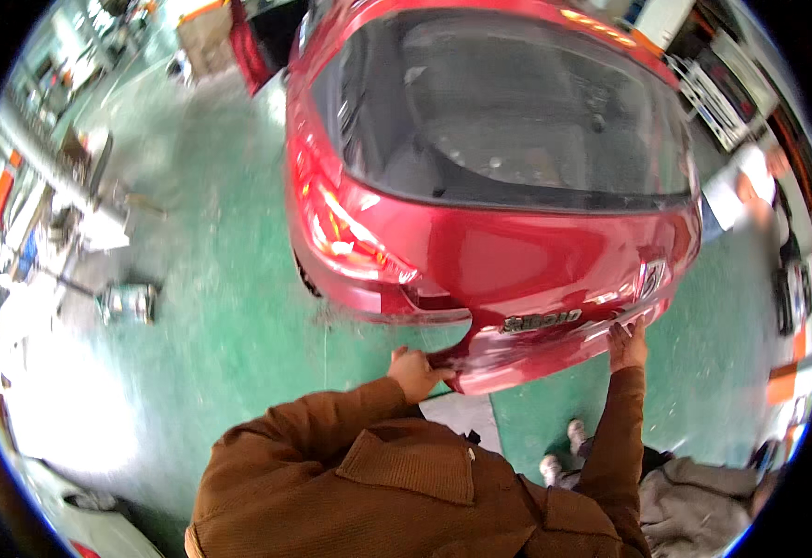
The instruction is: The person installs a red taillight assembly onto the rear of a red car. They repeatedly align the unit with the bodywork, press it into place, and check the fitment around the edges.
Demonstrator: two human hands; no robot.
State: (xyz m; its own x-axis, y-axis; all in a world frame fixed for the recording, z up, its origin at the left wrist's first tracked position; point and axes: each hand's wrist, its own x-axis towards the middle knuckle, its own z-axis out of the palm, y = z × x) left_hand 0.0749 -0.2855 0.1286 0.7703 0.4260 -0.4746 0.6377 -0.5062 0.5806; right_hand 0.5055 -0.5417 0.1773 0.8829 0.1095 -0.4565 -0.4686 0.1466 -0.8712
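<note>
The rear of a red hatchback car (517, 251) is in front of me, and its tailgate (536, 349) reaches toward my chest. At the tailgate's lower left corner, my left hand (417, 374) is closed round the edge. My right hand (627, 344) grips the lower edge farther right, its fingers over the outer face below a silver badge (650, 277). Where its thumb sits is hidden. A lit red tail lamp (350, 242) lies to the left, beyond my left hand. Green floor shows through a gap between the car's body and the tailgate corner.
A trolley jack (129, 303) stands on the green floor (229, 344) at left. A person in a white top (745, 186) is at the far right. Someone in grey clothing (699, 502) is close on my right. A pale car (80, 511) lies at lower left.
</note>
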